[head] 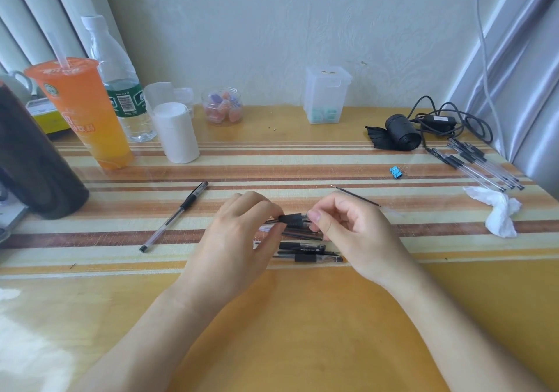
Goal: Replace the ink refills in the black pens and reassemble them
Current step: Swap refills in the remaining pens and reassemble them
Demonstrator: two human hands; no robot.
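Observation:
My left hand [242, 228] and my right hand [341, 225] hold one black pen [292, 218] between them just above the table, the left gripping the barrel, the right pinching its tip end. Under the hands lie several more black pens [305, 251] in a loose pile. A whole black pen [175, 214] lies apart at the left. A thin loose ink refill [357, 194] lies just behind my right hand. A bundle of several refills [481, 163] lies at the far right.
An orange drink cup [81, 113], a water bottle [121, 83], a white roll [177, 131] and a dark cylinder [33, 161] crowd the left. A blue binder clip [395, 171], a crumpled tissue [496, 210], a black roll [402, 133] with cables sit right.

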